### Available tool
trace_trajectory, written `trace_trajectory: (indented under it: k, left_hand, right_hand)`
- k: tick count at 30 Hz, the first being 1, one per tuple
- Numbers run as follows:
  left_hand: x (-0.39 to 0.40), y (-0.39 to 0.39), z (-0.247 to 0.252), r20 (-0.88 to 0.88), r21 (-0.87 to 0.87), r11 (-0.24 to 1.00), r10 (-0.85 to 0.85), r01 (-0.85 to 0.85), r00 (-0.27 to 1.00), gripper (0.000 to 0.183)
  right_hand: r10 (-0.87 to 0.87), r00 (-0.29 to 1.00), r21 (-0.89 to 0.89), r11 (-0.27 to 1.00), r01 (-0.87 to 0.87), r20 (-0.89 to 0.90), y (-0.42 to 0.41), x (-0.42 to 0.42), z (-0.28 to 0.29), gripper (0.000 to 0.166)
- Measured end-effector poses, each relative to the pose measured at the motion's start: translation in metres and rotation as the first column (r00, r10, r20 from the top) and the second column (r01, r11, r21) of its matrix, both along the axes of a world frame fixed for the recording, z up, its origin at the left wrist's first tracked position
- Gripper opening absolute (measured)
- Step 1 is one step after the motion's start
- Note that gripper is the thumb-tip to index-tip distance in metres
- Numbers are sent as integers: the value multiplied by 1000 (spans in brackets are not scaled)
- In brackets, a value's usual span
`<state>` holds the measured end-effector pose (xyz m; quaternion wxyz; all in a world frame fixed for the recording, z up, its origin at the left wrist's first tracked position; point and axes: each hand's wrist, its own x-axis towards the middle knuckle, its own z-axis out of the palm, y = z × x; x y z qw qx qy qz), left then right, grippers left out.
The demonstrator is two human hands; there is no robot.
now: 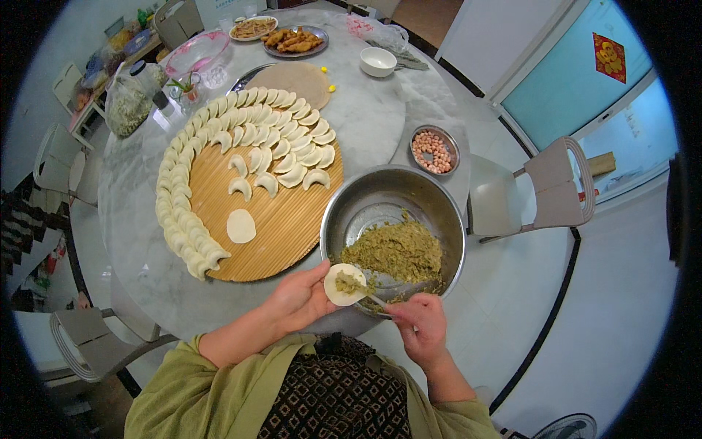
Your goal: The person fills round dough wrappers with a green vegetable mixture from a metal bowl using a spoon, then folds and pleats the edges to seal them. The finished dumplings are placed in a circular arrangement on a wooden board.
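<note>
My left hand [300, 296] holds a round dumpling wrapper [332, 291] at the near rim of a large steel bowl [462, 241]. A small heap of green filling [345, 282] lies on the wrapper. In my right hand [421, 324] is the handle of a spoon-like utensil [377, 299], whose tip touches that filling. More filling [399, 249] is piled in the bowl. To the left, folded dumplings [176, 203] stand in curved rows on a round wooden board [279, 230], and one flat wrapper [241, 226] lies near its front.
A small bowl of pink pieces [433, 151] stands beyond the steel bowl. A white bowl [378, 61], a plate of fried food [296, 43] and plastic bags [127, 104] are farther back on the marble table [373, 126]. A chair [554, 184] stands at the right.
</note>
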<state>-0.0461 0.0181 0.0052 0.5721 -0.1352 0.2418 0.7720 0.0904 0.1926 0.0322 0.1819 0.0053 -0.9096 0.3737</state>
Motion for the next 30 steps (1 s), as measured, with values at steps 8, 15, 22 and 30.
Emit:
trace_trajectory:
  k: [8,15,22,30]
  left_hand:
    - [1,1,0,19,43,998,-37,36,999,43]
    - [1,2,4,18,14,1000,-22,22,1000,44]
    - [1,1,-1,15,29,999,-14,14,1000,44]
    - [0,2,2,6,-10,1000,-18,18,1000,44]
  right_hand:
    - [62,993,185,982,-42,-102,-1,11,9,21]
    - [-14,987,208,977,48,-161,-2,10,11,19]
    - [-53,984,191,978,86,-169,-5,12,9,17]
    - [-285,951,37,956,291,-119,-5,12,0,10]
